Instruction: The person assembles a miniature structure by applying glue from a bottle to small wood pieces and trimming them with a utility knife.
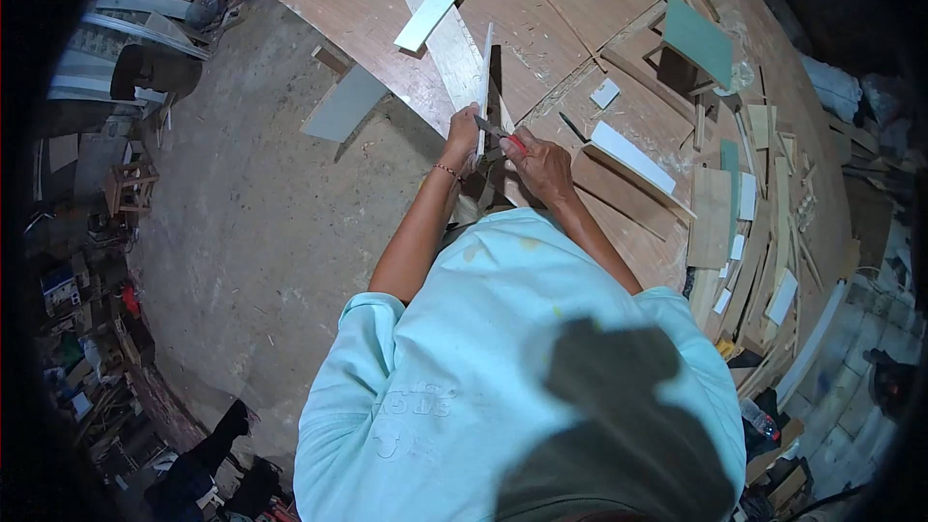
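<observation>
A thin white strip (484, 77) is held on edge over the near rim of the counter (387, 19), its long axis running away from the person toward the middle of the board-covered surface. The left hand (462, 138) is closed around the near end of the strip, with the fingers (468, 122) wrapped about its lower part and the thumb side against one face; a bracelet (447, 171) is seen on that wrist. The right hand (543, 166) is closed on a red-handled cutter (503, 134), whose dark blade end is laid against the strip just above the left hand's grip. The strip is judged to be light, narrow and fairly stiff along its length but liable to flex sideways, since it is thin and stands on its edge; a sheet laminate or thin plywood offcut is suggested, though the material cannot be confirmed. Its faces appear smooth and may be slippery, and its edges may be sharp or brittle enough to chip. Hold is best taken low, near the end, with the faces pinched between fingers and thumb, as is shown, so that the free length is steadied against the counter. The fingers of the left hand lie just below and beside the blade, touching the strip, so little margin is left between blade and fingers. A wider pale plank (447, 34) lies flat beside and beneath the strip, and another white strip (440, 2) is laid across it farther off.
</observation>
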Available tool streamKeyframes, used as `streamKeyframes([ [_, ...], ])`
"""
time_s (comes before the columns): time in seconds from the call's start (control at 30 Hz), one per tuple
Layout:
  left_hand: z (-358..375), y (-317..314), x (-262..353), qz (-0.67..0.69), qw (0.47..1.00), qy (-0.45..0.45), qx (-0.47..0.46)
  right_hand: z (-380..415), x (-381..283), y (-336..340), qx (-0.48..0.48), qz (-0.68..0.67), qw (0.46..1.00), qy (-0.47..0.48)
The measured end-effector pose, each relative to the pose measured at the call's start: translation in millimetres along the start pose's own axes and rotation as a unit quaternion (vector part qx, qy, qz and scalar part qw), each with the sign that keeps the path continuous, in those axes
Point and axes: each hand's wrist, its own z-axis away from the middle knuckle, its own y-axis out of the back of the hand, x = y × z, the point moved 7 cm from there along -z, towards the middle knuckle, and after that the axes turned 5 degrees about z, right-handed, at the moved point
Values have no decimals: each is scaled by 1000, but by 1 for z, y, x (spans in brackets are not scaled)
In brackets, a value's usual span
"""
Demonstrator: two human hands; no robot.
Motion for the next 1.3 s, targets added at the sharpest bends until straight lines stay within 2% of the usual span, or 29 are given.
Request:
streamKeyframes([
  [0.07, -12, 4, -16, 46, 999, 23, -15, 0, 3, -6, -36, -1, 999, -13],
  [0.13, -15, 5, -17, -26, 999, -15, -34, -1, 1, -2, -32, 1, 999, -15],
  [0.27, 0, -1, -6, 18, 1000, 11, -11, -2, 2, -2, -16, 1, 1000, -11],
  [0.37, 15, -4, 1, -44, 999, 16, -17, -6, 3, -2, -13, 6, 1000, -15],
  [0.43, 24, -14, 18, -154, 985, -56, -50, -8, 4, -5, -21, 4, 1000, -21],
  [0.47, 29, -14, 10, 18, 999, 28, -25, -9, 5, -6, -29, 3, 999, -27],
  [0.57, 37, -12, 14, 2, 997, 65, -46, -14, 9, -13, -30, 14, 999, -27],
  [0.67, 33, -13, -15, -4, 997, 64, -39, -28, 21, -8, -24, 42, 997, -56],
  [0.8, 35, -18, -11, 2, 999, 32, -32, -41, 32, -5, -8, 14, 997, -69],
  [0.9, 38, -3, 26, -184, 971, -128, 84, -34, 16, -5, -22, 9, 999, -31],
  [0.93, 39, 1, 31, -201, 968, -97, 119, -29, 9, -1, -26, 2, 999, -19],
  [1.03, 46, 10, 54, -228, 950, -128, 172, -12, -1, -2, -41, -4, 999, -5],
  [1.3, 46, 14, 64, -272, 933, -130, 194, 3, -1, -5, -38, 19, 999, 13],
])
